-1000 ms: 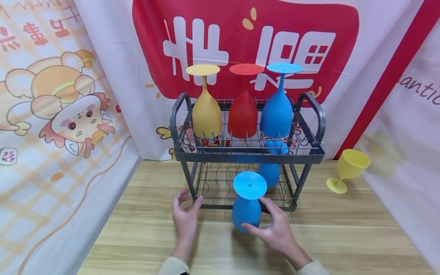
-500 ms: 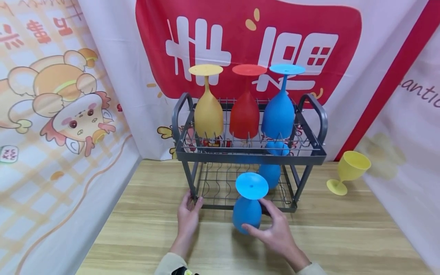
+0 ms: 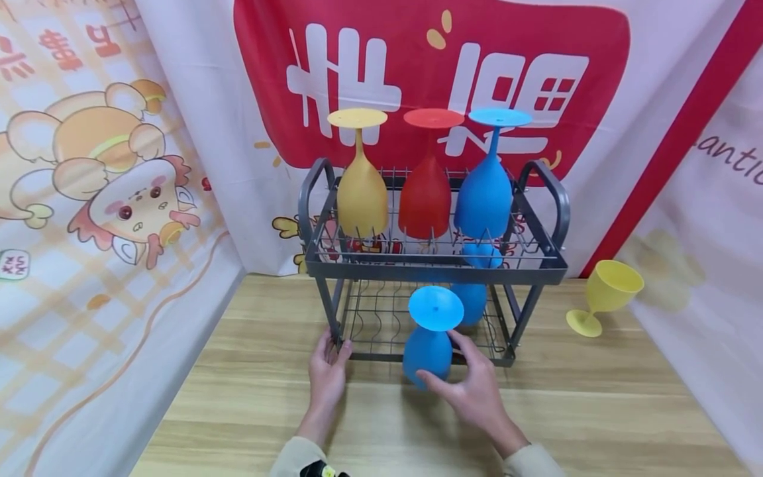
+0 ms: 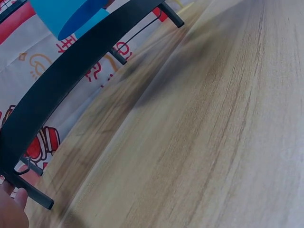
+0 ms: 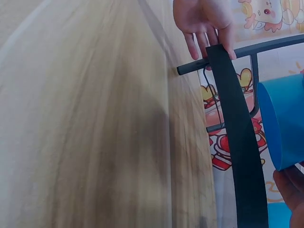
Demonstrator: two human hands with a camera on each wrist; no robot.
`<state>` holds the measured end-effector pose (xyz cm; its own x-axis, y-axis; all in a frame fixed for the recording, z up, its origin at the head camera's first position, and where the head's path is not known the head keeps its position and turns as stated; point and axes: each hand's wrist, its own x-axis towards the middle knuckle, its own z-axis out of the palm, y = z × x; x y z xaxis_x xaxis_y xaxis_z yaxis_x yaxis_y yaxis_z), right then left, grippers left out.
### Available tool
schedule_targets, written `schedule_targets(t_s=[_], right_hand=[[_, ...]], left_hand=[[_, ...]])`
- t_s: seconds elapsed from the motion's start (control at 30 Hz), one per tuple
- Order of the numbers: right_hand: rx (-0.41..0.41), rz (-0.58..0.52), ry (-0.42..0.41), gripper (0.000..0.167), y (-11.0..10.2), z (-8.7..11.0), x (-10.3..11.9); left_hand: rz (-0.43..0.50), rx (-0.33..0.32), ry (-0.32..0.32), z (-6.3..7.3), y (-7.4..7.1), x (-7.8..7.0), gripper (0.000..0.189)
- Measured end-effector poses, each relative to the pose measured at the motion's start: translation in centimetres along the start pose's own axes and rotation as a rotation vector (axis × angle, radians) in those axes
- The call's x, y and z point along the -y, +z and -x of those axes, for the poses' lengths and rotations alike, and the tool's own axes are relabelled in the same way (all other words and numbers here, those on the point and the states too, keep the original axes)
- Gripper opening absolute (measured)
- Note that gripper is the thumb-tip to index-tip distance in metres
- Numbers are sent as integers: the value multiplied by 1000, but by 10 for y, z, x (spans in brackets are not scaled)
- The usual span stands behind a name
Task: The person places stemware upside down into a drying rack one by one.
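My right hand [image 3: 479, 396] holds a blue plastic goblet [image 3: 426, 354] upside down by its bowl, thumb in front and fingers on its right side. The goblet is at the front of the lower tier of a dark two-tier dish rack [image 3: 438, 271]. In the right wrist view its bowl [image 5: 285, 121] is raised above the table. My left hand [image 3: 327, 384] grips the rack's front left leg; the right wrist view has the left hand's fingers [image 5: 202, 40] and thumb about that corner. Another inverted blue goblet [image 3: 469, 303] stands behind on the lower tier, partly hidden.
On the upper tier, a pale yellow goblet [image 3: 361, 199], a red goblet [image 3: 424, 199] and a blue goblet [image 3: 484, 199] stand upside down in a row. A yellow goblet [image 3: 610, 288] stands upright on the wooden table [image 3: 596, 411] at right. Printed cloth [image 3: 262, 218] hangs behind.
My left hand has moved right and taken hold of the rack's front left leg. My right hand has brought the blue goblet slightly forward, towards the lower tier.
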<state>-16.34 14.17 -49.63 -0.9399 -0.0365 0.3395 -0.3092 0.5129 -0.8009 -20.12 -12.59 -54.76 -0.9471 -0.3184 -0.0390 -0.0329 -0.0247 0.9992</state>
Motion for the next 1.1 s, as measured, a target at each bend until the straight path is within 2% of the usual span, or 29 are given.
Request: schedule_targets(t_s=[0.33,0.6,0.9,1.1], right_hand=[[-44,-58,153,93,16,-28,2],[-14,-65,298,96,31,-54,2],[-1,-10,365,95,44,-74,-4],[-26,-10,386,93,50,-82,-5]], left_hand=[[33,3,7,0,1,1,65],[42,14,-2,1,-1,2,66],[36,8,14,1,1,1,64],[28,2,21,3,1,-1,64]])
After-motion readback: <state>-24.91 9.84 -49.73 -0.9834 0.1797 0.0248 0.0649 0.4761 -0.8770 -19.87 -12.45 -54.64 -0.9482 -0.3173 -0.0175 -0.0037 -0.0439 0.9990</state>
